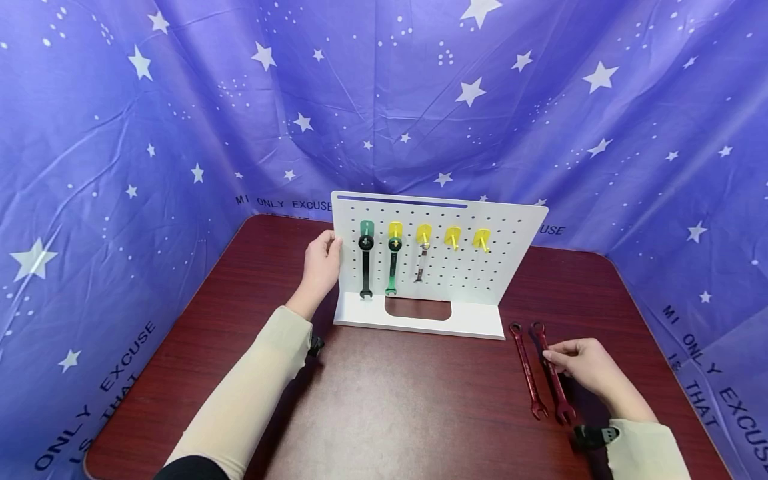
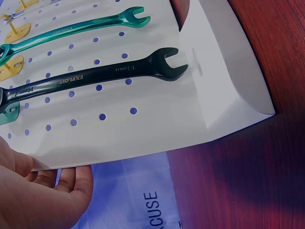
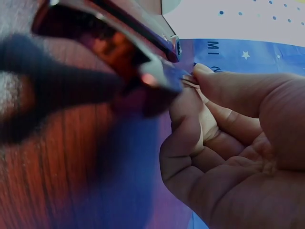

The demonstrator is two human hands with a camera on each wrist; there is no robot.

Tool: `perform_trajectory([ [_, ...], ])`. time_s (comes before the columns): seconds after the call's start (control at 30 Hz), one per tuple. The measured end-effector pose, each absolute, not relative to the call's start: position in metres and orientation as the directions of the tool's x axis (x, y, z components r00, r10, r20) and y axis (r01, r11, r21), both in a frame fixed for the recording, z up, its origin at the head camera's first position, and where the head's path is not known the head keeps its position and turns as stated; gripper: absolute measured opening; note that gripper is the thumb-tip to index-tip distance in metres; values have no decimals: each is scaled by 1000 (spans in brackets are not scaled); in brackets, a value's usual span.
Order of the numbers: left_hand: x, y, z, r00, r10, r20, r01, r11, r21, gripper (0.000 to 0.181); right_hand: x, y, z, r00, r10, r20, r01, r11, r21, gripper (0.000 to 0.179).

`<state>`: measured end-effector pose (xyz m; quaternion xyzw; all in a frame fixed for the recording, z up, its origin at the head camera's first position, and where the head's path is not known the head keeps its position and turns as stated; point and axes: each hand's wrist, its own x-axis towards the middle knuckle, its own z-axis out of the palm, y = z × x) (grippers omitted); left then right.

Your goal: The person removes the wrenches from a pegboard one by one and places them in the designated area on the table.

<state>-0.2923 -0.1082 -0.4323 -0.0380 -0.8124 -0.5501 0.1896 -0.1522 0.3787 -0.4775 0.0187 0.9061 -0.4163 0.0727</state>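
My left hand (image 1: 323, 263) holds the left edge of a white pegboard stand (image 1: 516, 230), its thumb in front and fingers behind the edge in the left wrist view. Between thumb and index finger, my right hand (image 1: 585, 365) pinches a red combination wrench (image 1: 555, 383). In the right wrist view this wrench tilts above the tabletop and casts a shadow there. A second red wrench (image 1: 527, 370) lies on the table just left of it. On the board hang a black wrench (image 2: 119, 70), a green wrench (image 2: 81, 29) and a small silver wrench (image 1: 421, 263).
Two yellow hooks (image 1: 482, 240) at the right of the row carry nothing. The stand's base (image 1: 360, 313) rests on the dark red wooden table (image 1: 384, 400). Behind and at both sides hangs a blue star-patterned cloth (image 1: 372, 87).
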Motion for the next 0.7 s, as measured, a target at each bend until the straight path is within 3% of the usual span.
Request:
perform_trajectory([
  [0.7, -295, -109, -433, -929, -148, 338, 258, 395, 882, 16, -156, 377, -481, -991, -4, -132, 80, 780, -620, 21],
])
